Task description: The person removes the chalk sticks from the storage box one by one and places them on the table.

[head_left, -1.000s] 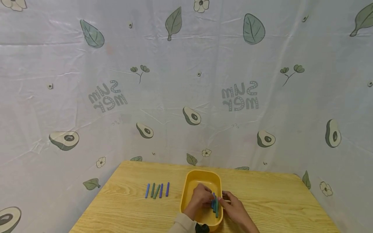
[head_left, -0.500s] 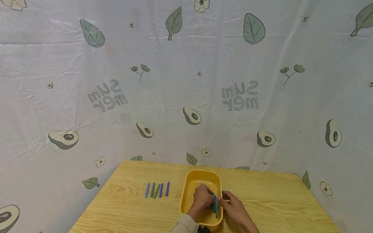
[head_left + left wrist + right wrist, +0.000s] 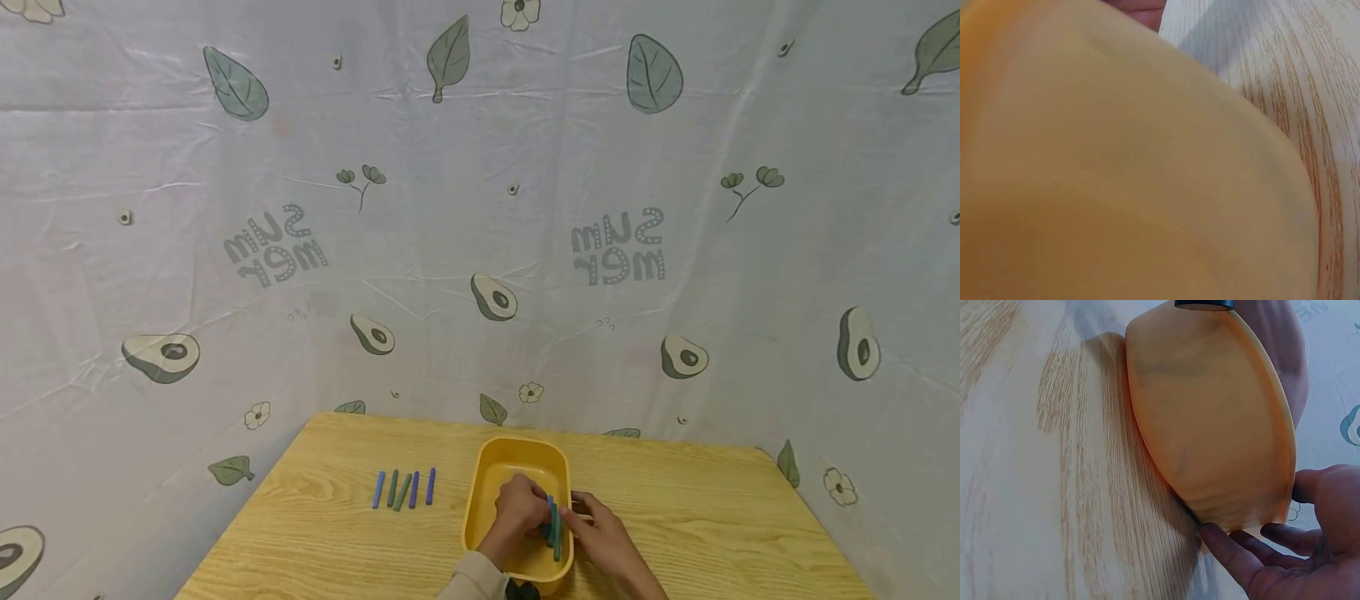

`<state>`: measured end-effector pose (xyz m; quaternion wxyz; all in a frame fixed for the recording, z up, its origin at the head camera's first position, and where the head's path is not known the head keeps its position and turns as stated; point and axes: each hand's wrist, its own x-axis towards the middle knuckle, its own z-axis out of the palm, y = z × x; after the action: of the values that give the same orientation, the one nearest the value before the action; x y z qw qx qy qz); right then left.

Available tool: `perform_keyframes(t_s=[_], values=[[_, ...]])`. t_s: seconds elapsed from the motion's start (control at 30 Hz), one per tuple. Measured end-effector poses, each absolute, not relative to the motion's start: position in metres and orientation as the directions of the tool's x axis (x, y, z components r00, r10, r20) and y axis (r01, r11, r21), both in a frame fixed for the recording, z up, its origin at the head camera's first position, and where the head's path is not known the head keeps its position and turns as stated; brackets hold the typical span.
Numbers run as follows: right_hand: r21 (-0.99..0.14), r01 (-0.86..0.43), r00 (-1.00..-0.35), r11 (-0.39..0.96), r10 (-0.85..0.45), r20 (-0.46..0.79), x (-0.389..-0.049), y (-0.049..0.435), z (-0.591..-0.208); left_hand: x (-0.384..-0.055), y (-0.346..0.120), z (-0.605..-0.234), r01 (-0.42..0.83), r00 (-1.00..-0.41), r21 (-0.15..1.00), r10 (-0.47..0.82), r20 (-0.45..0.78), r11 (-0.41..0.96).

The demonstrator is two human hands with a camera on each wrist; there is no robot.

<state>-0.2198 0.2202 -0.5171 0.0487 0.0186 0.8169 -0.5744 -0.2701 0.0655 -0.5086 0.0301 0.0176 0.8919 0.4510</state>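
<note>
Nearby lie five sticks (image 3: 402,492); right hand (image 3: 606,539) grips the tub (image 3: 525,457), left hand (image 3: 519,503) partly covers others (image 3: 557,535) inside, its hold unclear.

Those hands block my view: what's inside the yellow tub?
Inside the yellow tub: green and blue sticks along the right wall, and the left hand. That hand hides part of them; its fingertips and their count cannot be seen.

Smooth plastic tray (image 3: 523,569), wood-grained table (image 3: 705,508).
</note>
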Motion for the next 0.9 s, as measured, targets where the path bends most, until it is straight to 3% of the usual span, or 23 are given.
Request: perform_keyframes(t_s=[0.47, 0.9], values=[[-0.935, 0.044, -0.996, 0.351, -0.057, -0.069, -0.220, 0.221, -0.514, -0.271, 0.057, -0.496, -0.069, -0.984, 0.926, 0.129, -0.125, 0.370], [-0.935, 0.051, -0.997, 0.352, -0.038, -0.068, -0.218, 0.220, -0.517, -0.270, 0.041, -0.477, -0.055, -0.975, 0.949, 0.188, -0.118, 0.312]])
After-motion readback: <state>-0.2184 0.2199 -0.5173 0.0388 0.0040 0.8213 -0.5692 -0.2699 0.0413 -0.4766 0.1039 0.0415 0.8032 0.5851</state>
